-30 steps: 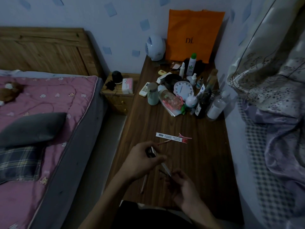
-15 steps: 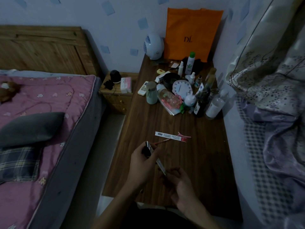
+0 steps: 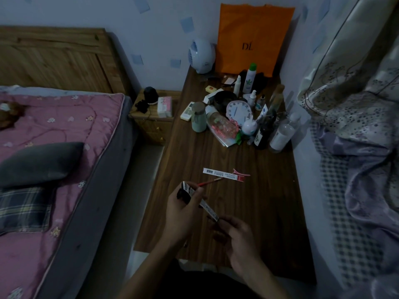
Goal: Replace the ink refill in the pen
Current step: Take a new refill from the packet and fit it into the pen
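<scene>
Barely shifting since earlier | we are gripping refill packet [image 3: 209, 210] in left hand [image 3: 183, 212] | right hand [image 3: 235, 234] pinching its lower end | likely opening it; next, easing ink refill out.

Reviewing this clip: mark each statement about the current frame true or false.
1. The left hand grips a long narrow packet. True.
2. The right hand lies flat on the table. False: it is raised and pinches the packet's lower end.
3. An orange bag stands against the wall at the table's far end. True.
4. The barcoded pack lies on the bed. False: it lies on the table, beyond the hands.
</scene>
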A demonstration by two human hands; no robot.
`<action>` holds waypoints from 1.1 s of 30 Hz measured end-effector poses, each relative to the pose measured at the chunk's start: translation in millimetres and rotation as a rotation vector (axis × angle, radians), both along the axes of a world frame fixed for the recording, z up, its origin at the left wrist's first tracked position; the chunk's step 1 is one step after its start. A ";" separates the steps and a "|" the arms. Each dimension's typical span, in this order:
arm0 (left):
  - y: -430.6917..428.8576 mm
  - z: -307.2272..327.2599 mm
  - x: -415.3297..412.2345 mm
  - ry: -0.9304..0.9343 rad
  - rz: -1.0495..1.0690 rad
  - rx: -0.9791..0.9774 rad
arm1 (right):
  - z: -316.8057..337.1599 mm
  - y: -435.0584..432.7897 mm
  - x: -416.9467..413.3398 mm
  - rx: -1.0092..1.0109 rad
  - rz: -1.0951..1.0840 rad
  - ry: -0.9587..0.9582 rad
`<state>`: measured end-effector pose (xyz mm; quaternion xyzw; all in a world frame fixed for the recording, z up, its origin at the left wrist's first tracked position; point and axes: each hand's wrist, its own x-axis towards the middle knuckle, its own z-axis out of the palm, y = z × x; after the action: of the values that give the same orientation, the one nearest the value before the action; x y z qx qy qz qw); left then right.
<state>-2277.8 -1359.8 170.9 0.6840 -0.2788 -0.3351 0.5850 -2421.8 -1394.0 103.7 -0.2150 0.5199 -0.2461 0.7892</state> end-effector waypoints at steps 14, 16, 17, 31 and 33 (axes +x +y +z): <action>4.7 3.9 -10.0 -0.159 -0.268 -0.115 | -2.3 4.4 1.8 0.302 -0.110 -0.237; 4.6 2.7 -12.0 -0.172 -0.274 -0.111 | -4.9 6.3 1.3 0.334 -0.105 -0.274; 4.4 1.4 -12.4 -0.191 -0.266 -0.102 | -6.1 6.9 1.1 0.340 -0.104 -0.288; 6.8 -20.5 -12.8 -0.009 -0.035 -0.026 | 0.0 4.8 -1.8 0.245 -0.092 -0.222; 7.2 -18.3 -13.2 0.014 -0.036 -0.044 | 0.3 4.7 -4.9 0.189 -0.062 -0.180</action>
<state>-2291.0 -1352.6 152.6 0.6634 -0.2942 -0.3443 0.5957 -2426.8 -1389.3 104.0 -0.1006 0.4742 -0.2388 0.8414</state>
